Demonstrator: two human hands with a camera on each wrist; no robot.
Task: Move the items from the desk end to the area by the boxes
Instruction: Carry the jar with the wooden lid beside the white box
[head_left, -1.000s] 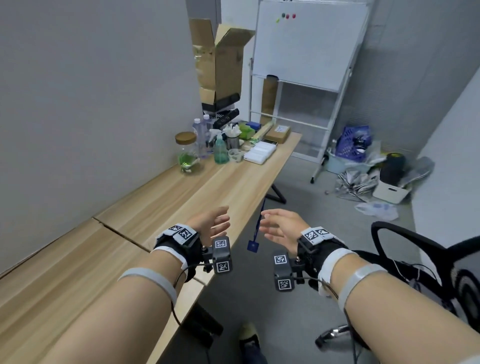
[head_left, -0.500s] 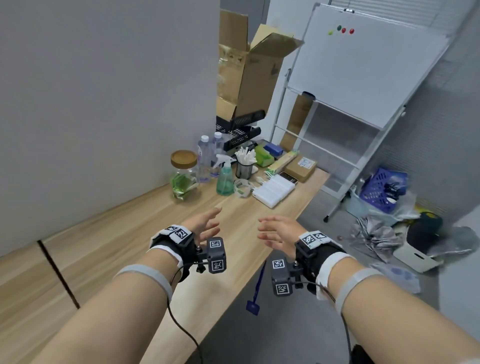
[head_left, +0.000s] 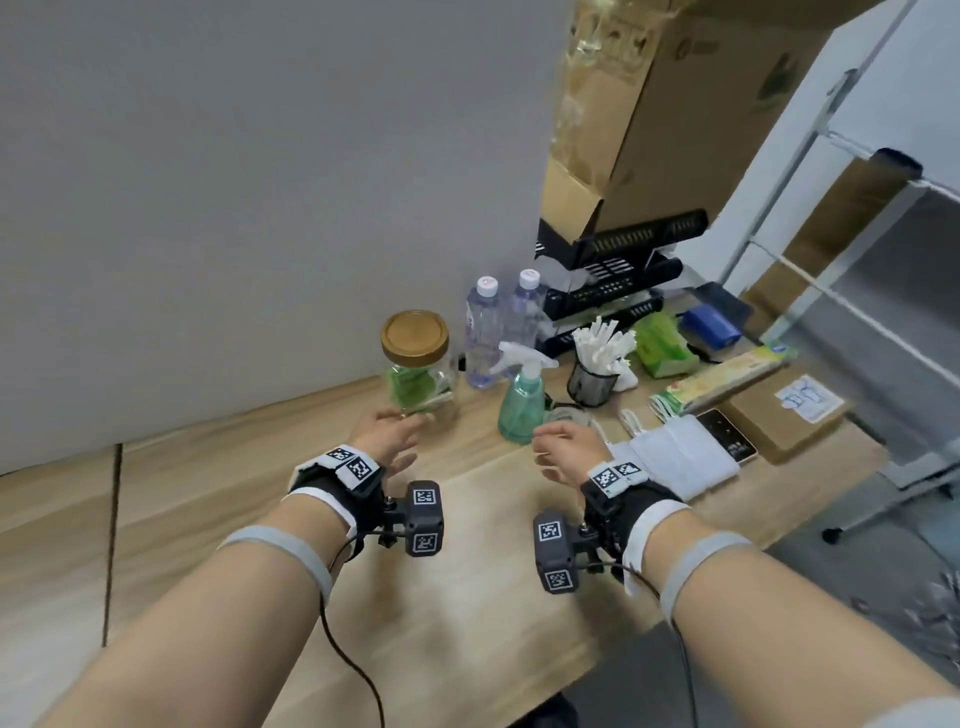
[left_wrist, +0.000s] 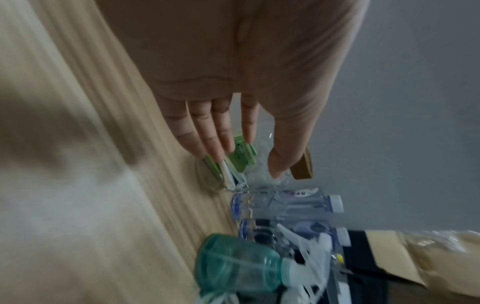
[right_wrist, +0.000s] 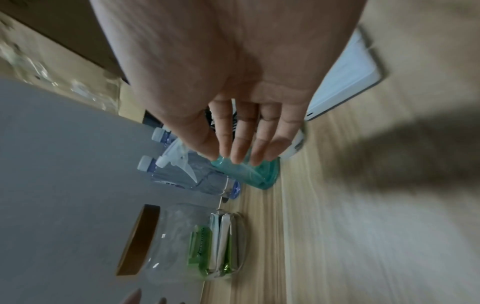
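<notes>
A clear glass jar (head_left: 418, 371) with a brown lid and green packets inside stands on the wooden desk (head_left: 467, 597) near the wall. My left hand (head_left: 387, 439) reaches toward it with straight fingers, just short of the glass (left_wrist: 249, 164). A teal spray bottle (head_left: 521, 397) stands to its right. My right hand (head_left: 563, 449) is open in front of that bottle, fingertips (right_wrist: 239, 158) close to it and holding nothing. Two water bottles (head_left: 501, 325) stand behind.
Behind the bottles are a black wire rack (head_left: 618, 280) and a tall cardboard box (head_left: 670, 104). A cup of white sticks (head_left: 597, 364), green packs, white pads (head_left: 675, 457), a phone (head_left: 730, 434) and a brown parcel (head_left: 784, 415) crowd the desk's right end. A whiteboard stand is at right.
I have come closer to the desk end; both hands moved forward, the left up to the jar and the right up to the spray bottle. Both stay empty.
</notes>
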